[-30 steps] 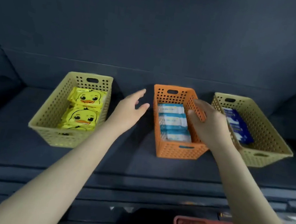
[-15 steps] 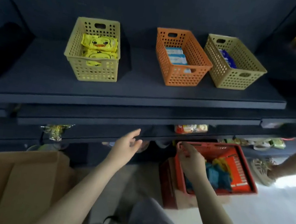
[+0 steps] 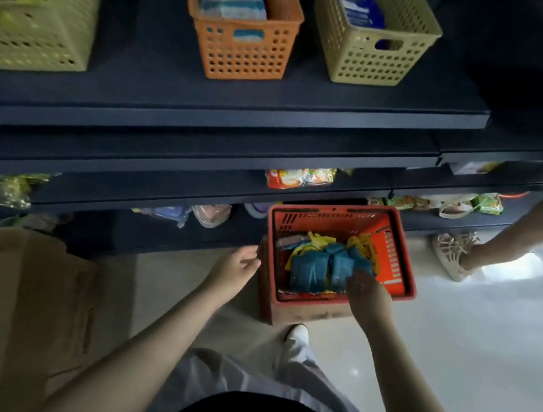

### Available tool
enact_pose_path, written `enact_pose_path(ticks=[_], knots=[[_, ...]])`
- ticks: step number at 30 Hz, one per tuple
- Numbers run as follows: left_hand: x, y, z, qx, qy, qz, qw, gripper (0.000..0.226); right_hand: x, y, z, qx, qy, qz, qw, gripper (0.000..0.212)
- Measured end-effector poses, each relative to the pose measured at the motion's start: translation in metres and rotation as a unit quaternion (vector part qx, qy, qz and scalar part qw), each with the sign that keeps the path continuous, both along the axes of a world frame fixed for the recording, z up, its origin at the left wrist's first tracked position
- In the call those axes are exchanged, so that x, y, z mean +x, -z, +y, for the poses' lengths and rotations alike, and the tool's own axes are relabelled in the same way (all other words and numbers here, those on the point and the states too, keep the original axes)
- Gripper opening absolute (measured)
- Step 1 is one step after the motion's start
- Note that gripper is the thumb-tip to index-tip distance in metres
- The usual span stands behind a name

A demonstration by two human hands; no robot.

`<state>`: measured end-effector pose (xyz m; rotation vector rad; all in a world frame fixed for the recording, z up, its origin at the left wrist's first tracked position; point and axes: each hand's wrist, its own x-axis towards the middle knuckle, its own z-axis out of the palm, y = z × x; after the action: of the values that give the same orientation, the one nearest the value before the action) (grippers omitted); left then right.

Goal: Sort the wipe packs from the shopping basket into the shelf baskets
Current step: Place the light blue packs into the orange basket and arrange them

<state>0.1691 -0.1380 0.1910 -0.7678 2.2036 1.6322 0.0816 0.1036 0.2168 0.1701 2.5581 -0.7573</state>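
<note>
Reaching into the shopping basket [image 3: 406,275] on the floor, your right hand [image 3: 367,293] is the nearer one. It hangs over the near right part of the basket, and its fingers [image 3: 356,281] touch the right edge of the teal wipe packs [image 3: 309,273]. From those fingers the packs lie to the left and slightly farther from you. They sit side by side, and their long sides seem to run away from you toward the shelf [image 3: 276,102]. You cannot tell from here whether the fingers have closed on a pack or only rest on it, because the back of the hand hides them. Yellow packs [image 3: 363,244] lie deeper in, behind the teal ones.

Your left hand [image 3: 236,263] sits just outside the basket's left rim, fingers loose and holding nothing.

A second ago both hands were up at the shelf baskets. Half a second ago your right hand was at the basket's near left corner and your left hand was well clear of it. Since then your right hand has moved across to the teal packs, your left hand has closed in on the rim, and your view has dropped toward the floor.
</note>
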Motion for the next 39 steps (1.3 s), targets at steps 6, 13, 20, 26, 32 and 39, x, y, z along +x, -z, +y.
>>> enact_pose_path(ticks=[6, 13, 20, 26, 32, 39], knots=[[-0.050, 0.044, 0.078, 0.031, -0.046, -0.083, 0.995, 0.044, -0.064, 0.037, 0.074, 0.027, -0.050, -0.032, 0.998, 0.035], [-0.116, 0.158, 0.124, 0.045, -0.077, -0.160, 0.983, 0.049, -0.138, 0.161, 0.085, 0.048, -0.081, -0.100, 0.991, 0.032], [-0.152, 0.302, 0.142, 0.031, -0.132, -0.229, 0.964, 0.043, -0.166, 0.310, 0.092, 0.061, -0.093, -0.138, 0.984, 0.050], [-0.151, 0.339, 0.149, 0.033, -0.161, -0.232, 0.959, 0.053, -0.174, 0.355, 0.096, 0.071, -0.020, -0.143, 0.987, 0.048], [-0.150, 0.352, 0.148, 0.046, -0.199, -0.223, 0.953, 0.058, -0.171, 0.355, 0.089, 0.085, -0.009, -0.119, 0.989, 0.056], [-0.152, 0.332, 0.145, -0.009, -0.200, -0.160, 0.967, 0.039, -0.175, 0.338, 0.088, -0.065, 0.017, -0.108, 0.992, 0.039]])
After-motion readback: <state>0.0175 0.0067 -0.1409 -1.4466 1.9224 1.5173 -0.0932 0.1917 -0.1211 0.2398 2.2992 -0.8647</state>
